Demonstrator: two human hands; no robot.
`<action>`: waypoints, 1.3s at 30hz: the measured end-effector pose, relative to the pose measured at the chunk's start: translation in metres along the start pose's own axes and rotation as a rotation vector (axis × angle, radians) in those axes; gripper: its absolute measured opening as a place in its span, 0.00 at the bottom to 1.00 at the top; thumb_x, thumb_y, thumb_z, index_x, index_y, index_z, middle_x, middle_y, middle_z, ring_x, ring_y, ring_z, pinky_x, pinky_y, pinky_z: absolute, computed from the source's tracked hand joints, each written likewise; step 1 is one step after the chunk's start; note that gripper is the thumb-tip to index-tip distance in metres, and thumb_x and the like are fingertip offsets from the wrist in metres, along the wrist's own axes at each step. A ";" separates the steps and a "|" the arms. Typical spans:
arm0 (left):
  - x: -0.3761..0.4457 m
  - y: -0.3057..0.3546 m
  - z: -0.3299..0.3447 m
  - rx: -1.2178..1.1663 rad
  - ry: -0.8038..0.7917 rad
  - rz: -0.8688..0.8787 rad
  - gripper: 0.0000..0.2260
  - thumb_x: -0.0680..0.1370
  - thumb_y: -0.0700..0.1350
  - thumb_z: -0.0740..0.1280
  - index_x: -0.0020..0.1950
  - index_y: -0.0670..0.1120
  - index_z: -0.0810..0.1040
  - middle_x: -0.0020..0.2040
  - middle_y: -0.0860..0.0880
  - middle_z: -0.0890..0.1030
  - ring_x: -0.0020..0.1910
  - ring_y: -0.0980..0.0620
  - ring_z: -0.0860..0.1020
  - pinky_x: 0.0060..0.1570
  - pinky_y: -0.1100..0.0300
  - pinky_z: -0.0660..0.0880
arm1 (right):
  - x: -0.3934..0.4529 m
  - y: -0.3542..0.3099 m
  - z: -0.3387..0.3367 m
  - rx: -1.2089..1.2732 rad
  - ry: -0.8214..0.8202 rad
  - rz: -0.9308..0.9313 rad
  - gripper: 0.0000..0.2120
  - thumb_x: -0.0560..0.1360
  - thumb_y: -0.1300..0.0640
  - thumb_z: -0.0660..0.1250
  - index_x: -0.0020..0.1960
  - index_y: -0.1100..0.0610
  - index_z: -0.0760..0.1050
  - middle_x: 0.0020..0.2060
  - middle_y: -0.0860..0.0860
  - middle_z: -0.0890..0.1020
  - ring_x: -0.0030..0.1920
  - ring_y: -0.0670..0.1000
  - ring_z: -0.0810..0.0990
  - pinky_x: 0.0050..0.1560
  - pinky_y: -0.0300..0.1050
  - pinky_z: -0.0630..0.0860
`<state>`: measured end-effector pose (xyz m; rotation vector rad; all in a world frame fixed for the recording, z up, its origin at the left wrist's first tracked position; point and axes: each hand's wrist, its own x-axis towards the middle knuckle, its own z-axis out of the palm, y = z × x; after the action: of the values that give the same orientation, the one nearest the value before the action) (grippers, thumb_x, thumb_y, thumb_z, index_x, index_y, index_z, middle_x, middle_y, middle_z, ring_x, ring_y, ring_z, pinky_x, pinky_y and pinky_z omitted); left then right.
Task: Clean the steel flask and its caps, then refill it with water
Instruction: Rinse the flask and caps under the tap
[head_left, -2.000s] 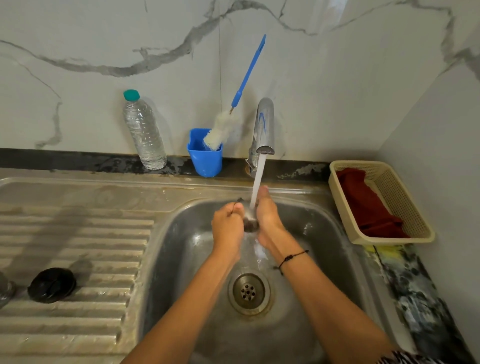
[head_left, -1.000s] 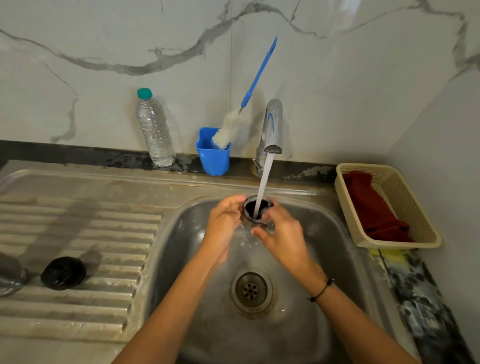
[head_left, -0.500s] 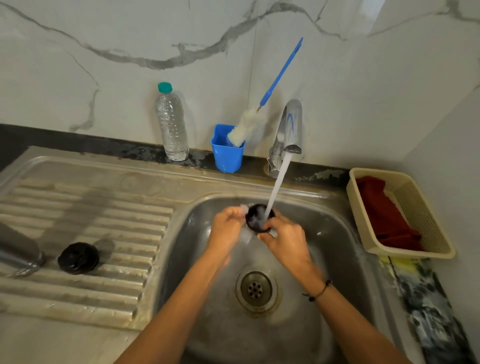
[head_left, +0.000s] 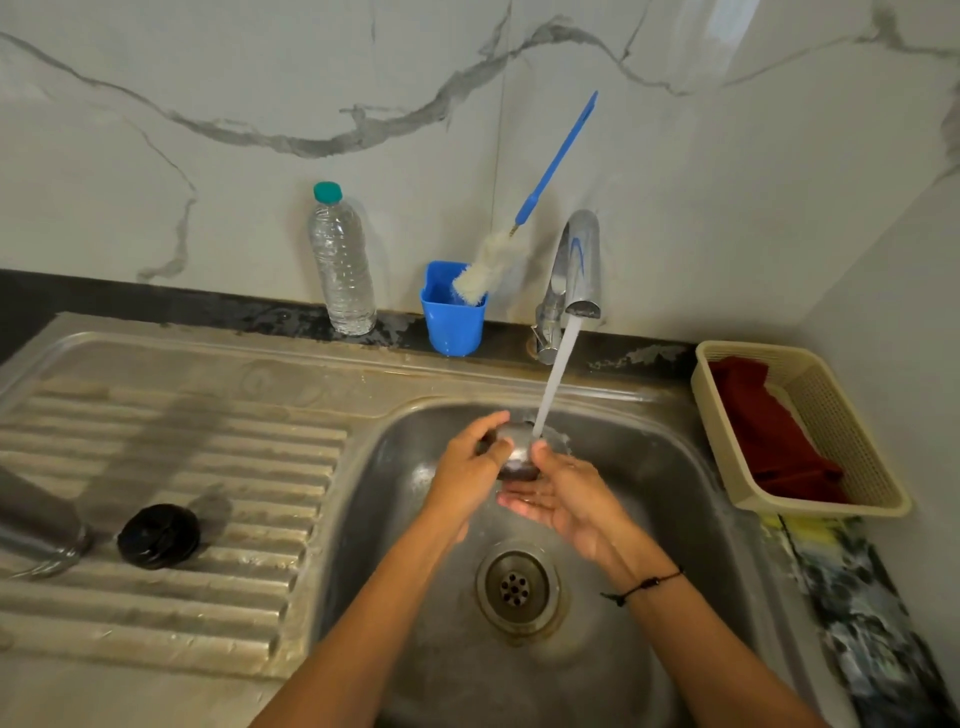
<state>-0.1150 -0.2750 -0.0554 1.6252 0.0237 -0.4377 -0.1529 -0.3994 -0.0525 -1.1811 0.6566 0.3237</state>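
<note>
Rinsing one flask cap under the tap, marble walls all round

From my feed: steel sink with a ribbed drainboard, white marble-look walls. Left hand has its fingers curled over a small steel-and-black cap; right hand cups it from below, thumb on its side, water hitting it just above my fingertips. Count: two caps, the second black cap far left of my fingers beside the one steel flask, one plastic bottle, one brush.
</note>
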 end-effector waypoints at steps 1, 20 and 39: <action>0.001 0.000 -0.001 0.016 -0.006 0.008 0.15 0.79 0.40 0.63 0.63 0.54 0.75 0.56 0.51 0.78 0.54 0.56 0.77 0.54 0.63 0.74 | 0.000 -0.001 0.000 -0.038 0.001 0.027 0.16 0.78 0.49 0.61 0.56 0.60 0.76 0.49 0.62 0.83 0.50 0.59 0.82 0.50 0.51 0.80; 0.000 -0.017 0.001 -0.497 0.035 -0.245 0.12 0.82 0.37 0.56 0.63 0.43 0.72 0.60 0.41 0.78 0.56 0.45 0.79 0.54 0.55 0.75 | -0.003 -0.015 0.001 -0.974 0.288 -0.594 0.06 0.69 0.56 0.73 0.44 0.56 0.81 0.43 0.51 0.81 0.42 0.49 0.78 0.41 0.38 0.72; 0.007 0.019 0.009 0.290 -0.112 0.045 0.28 0.75 0.47 0.70 0.73 0.54 0.64 0.67 0.51 0.72 0.64 0.52 0.71 0.65 0.52 0.71 | -0.008 -0.020 0.000 -0.064 0.010 0.001 0.33 0.81 0.41 0.46 0.53 0.67 0.76 0.29 0.60 0.78 0.24 0.52 0.71 0.25 0.41 0.66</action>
<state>-0.1055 -0.2873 -0.0401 1.8787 -0.1676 -0.5143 -0.1481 -0.4058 -0.0323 -1.2443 0.6590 0.3419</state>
